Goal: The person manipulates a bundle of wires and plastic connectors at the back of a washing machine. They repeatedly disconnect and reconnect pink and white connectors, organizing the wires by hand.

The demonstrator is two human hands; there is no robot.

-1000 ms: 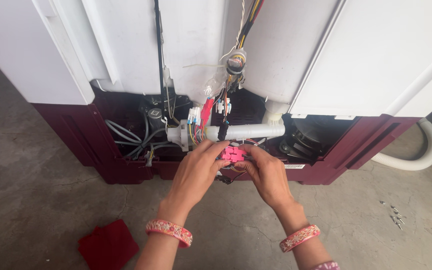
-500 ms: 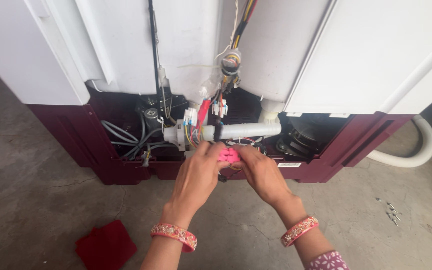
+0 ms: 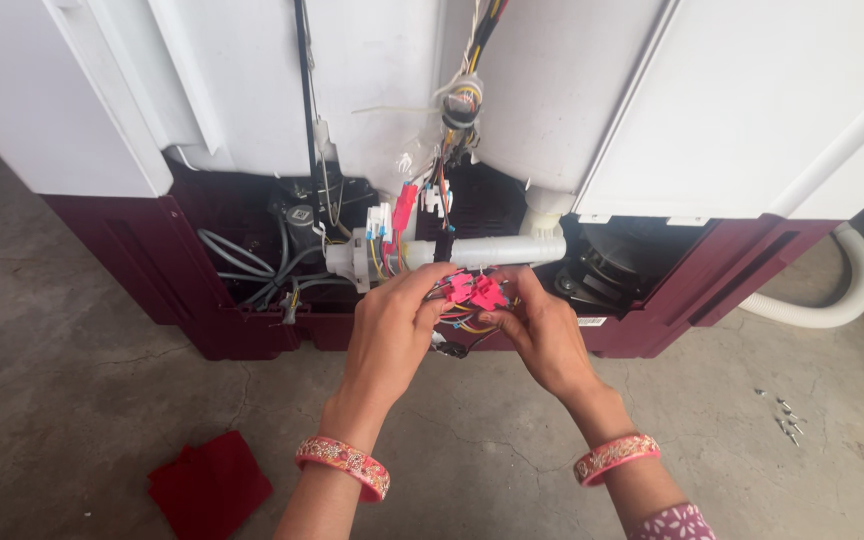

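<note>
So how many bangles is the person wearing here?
2: one patterned pink bangle on the left wrist, lower centre, and one bangle on the right wrist. A sleeve edge may hide more on the right arm.

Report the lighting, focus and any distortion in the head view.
Head view: even, soft daylight with no glare on the white panels; the open base cavity lies in shadow; the left hand, right hand and pink connectors are sharp; wide-angle bending tilts the appliance edges outward.
</note>
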